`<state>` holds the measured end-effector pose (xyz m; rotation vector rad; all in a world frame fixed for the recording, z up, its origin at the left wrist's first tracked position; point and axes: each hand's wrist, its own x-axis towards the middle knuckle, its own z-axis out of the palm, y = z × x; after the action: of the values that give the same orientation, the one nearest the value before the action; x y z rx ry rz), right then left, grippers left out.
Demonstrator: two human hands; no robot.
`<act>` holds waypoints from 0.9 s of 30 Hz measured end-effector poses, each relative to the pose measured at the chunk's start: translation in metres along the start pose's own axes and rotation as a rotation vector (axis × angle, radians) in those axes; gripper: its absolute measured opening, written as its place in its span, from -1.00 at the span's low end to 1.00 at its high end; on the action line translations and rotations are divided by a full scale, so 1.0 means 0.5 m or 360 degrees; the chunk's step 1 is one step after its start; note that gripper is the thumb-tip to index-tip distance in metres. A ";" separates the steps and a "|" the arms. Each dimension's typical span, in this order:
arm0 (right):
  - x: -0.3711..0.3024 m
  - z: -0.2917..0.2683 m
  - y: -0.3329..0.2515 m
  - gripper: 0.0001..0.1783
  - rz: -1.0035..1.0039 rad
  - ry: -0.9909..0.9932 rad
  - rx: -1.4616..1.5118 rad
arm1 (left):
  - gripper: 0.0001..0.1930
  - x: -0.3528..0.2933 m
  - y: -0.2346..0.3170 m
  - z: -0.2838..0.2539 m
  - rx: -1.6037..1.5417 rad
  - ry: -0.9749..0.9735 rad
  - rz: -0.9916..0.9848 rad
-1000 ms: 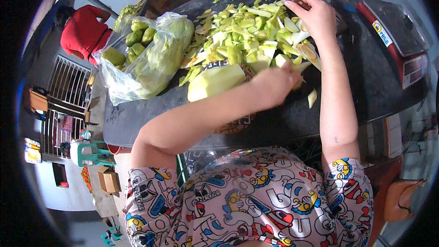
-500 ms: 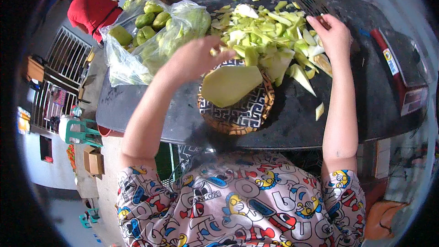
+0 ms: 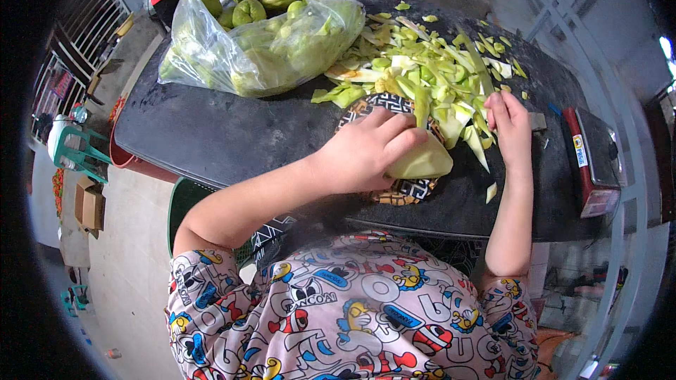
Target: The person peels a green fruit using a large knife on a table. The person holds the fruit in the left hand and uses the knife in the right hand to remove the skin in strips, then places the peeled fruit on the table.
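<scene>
Head view: the pale vegetable (image 3: 433, 162) sits over the round patterned board (image 3: 400, 195), by the near edge of the table (image 3: 232, 130). Left hand (image 3: 377, 146) clasps its left end, fingers curled over the top. Right hand (image 3: 510, 123) grips a knife (image 3: 479, 67), blade toward the far edge. Judged: firm, fairly heavy, slippery on bare flesh; best held across its broad body, fingertips clear of the blade.

At the left hand (image 3: 374, 144) the peeled piece (image 3: 428, 161) is pale green and the round mat (image 3: 415, 189) black-and-white key-patterned, edged in tan, the peelings (image 3: 440, 88) beyond are yellow-green and white, and the box (image 3: 586, 177) right of the right hand (image 3: 509, 124) is red-sided.
</scene>
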<state>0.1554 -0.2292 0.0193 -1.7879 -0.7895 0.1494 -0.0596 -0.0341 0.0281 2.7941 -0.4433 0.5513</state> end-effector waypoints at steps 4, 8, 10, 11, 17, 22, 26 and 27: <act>-0.051 0.006 -0.066 -0.72 -0.0049 -0.0221 -0.0231 | -0.22 -0.004 -0.052 0.004 0.0152 0.0082 0.0333; -0.075 0.016 -0.109 -0.70 -0.0065 -0.0354 -0.0426 | -0.27 -0.017 -0.077 -0.008 0.0035 0.0165 0.0128; -0.080 0.017 -0.130 -0.70 0.0009 -0.0381 -0.0457 | -0.33 -0.022 -0.080 -0.005 -0.0171 0.0237 0.0039; -0.083 0.022 -0.145 -0.70 0.0049 -0.0397 -0.0467 | -0.35 -0.029 -0.081 0.007 -0.0278 0.0290 -0.0010; -0.075 0.046 -0.201 -0.79 -0.0210 -0.0419 -0.0556 | -0.57 -0.058 -0.063 0.047 -0.0855 0.0622 -0.0387; -0.073 0.058 -0.247 -0.81 -0.0258 -0.0496 -0.0717 | -0.62 -0.084 -0.059 0.053 -0.0776 0.0773 -0.0421; -0.071 0.067 -0.260 -0.82 -0.0372 -0.0567 -0.0924 | -0.62 -0.097 -0.046 0.061 -0.0645 0.0835 -0.0423; -0.071 0.071 -0.263 -0.82 -0.0422 -0.0574 -0.0951 | -0.61 -0.101 -0.043 0.066 -0.0701 0.0865 -0.0468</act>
<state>0.0542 -0.2010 0.1127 -2.2188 -1.4349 0.0619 -0.0860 -0.0120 -0.0261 2.1220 -0.0260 0.9633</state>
